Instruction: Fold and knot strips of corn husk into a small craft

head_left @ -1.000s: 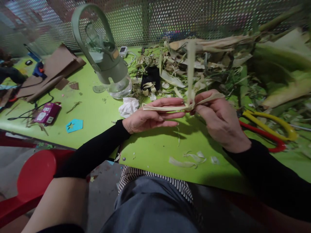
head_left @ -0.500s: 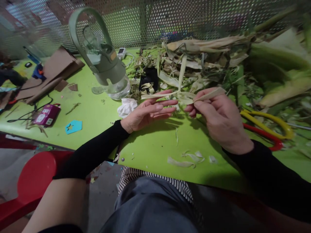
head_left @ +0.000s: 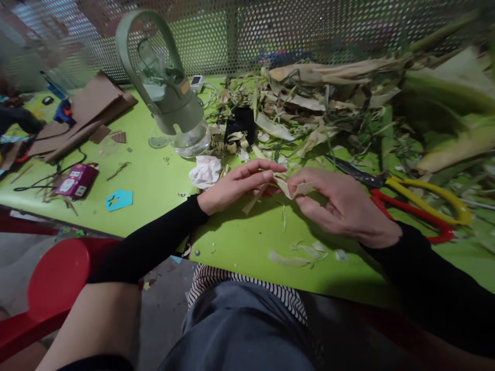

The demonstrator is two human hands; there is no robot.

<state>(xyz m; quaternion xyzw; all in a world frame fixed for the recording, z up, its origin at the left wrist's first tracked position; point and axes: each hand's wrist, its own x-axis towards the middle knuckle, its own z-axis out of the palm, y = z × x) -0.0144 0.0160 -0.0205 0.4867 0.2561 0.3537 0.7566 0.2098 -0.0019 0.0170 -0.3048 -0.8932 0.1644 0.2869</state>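
Observation:
Both hands meet over the green table point(head_left: 240, 242) on a pale dried leaf strip point(head_left: 288, 188). My left hand point(head_left: 240, 184) has its fingers stretched out toward the strip, fingertips pinching its left part, a loose end hanging down toward the table. My right hand point(head_left: 340, 206) pinches the folded right part of the strip between thumb and fingers, low over the table. Small leaf scraps point(head_left: 297, 253) lie just in front of the hands.
A big heap of dried leaves and husks point(head_left: 328, 103) fills the back right. Red and yellow shears point(head_left: 417, 203) lie to the right. A green bladeless fan point(head_left: 162, 77), crumpled tissue point(head_left: 204, 170), cardboard point(head_left: 85, 113), a pink box point(head_left: 75, 180) and a blue tag point(head_left: 119, 199) sit left.
Both hands came down from mid-air toward the table with the strip. The long upright end of the strip has been folded down and no longer sticks up.

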